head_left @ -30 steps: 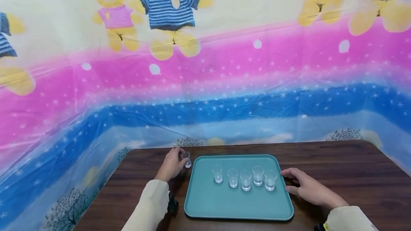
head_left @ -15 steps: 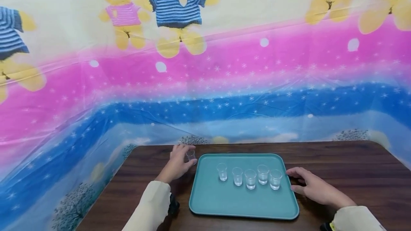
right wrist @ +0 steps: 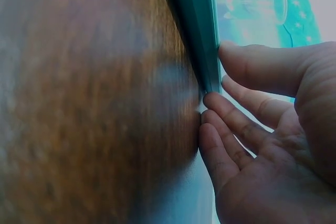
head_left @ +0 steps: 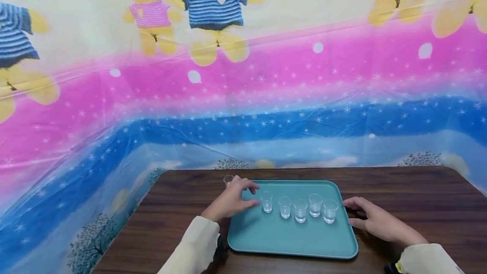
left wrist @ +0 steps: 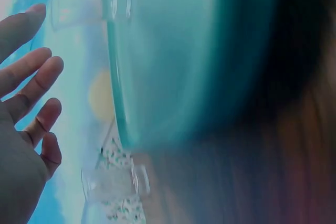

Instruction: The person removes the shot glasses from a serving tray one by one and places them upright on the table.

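My left hand [head_left: 233, 200] hovers over the left side of a teal tray [head_left: 293, 240], fingers apart with nothing between them. Its thumb and fingertips are close to the leftmost shot glass [head_left: 267, 203] on the tray. Another small clear glass [left wrist: 113, 183] stands on the table beyond the tray's left edge, partly behind that hand in the head view. Several more shot glasses, among them one in the middle [head_left: 300, 211], stand upright toward the tray's right half. At the right rim, my right hand [head_left: 374, 219] rests with its fingertips against the tray's side [right wrist: 202, 30].
The dark wooden table [head_left: 418, 193] extends on both sides of the tray, its back edge near a printed cloth [head_left: 274, 147] hung behind it. Pale sleeves [head_left: 192, 244] cover both forearms.
My left hand has let go of the glass at the table's back left and moved right, over the tray. My right hand stays at the tray's right rim.
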`<state>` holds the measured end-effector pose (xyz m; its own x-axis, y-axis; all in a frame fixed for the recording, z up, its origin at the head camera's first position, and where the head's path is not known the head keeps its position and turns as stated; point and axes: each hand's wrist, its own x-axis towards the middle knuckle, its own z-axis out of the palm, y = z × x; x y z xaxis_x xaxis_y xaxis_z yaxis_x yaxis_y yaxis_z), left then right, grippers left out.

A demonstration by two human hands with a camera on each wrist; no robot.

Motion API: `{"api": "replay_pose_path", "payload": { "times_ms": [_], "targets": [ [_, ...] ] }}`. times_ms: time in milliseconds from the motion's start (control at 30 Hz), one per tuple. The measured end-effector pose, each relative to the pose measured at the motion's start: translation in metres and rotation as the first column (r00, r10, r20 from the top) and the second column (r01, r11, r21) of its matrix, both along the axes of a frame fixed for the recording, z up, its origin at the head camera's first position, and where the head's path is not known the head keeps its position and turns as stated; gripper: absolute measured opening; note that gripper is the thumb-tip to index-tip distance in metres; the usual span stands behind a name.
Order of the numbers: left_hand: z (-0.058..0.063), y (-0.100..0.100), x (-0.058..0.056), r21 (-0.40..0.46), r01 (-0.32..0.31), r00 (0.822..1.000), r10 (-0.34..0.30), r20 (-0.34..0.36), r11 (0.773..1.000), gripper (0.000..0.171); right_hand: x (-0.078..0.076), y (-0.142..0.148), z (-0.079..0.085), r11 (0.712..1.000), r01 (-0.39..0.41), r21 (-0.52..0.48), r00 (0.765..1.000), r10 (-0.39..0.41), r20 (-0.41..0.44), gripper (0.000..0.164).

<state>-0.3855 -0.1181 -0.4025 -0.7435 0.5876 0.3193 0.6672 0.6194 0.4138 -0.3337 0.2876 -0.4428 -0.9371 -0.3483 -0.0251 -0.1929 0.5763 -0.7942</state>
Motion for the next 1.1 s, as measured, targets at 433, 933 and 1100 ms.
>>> {"api": "replay_pose_path", "payload": {
  "times_ms": [433, 933, 1100],
  "targets": [
    [0.000, 0.020, 0.000, -0.007, 0.007, 1.000, -0.007, 0.015, 1.000, 0.029, 0.002, -0.001, 0.003, 1.000, -0.018, 0.003, 1.000, 0.018, -0.006, 0.053],
    [0.004, 0.004, 0.001, 0.044, -0.037, 0.999, 0.038, -0.024, 0.998, 0.025, 0.001, 0.000, 0.000, 1.000, -0.009, 0.003, 1.000, 0.009, 0.002, 0.054],
    [0.010, -0.014, 0.001, 0.065, -0.045, 0.998, 0.047, -0.032, 0.997, 0.022, 0.003, 0.000, 0.002, 1.000, -0.021, 0.009, 1.000, 0.021, -0.003, 0.054]
  ]
}}
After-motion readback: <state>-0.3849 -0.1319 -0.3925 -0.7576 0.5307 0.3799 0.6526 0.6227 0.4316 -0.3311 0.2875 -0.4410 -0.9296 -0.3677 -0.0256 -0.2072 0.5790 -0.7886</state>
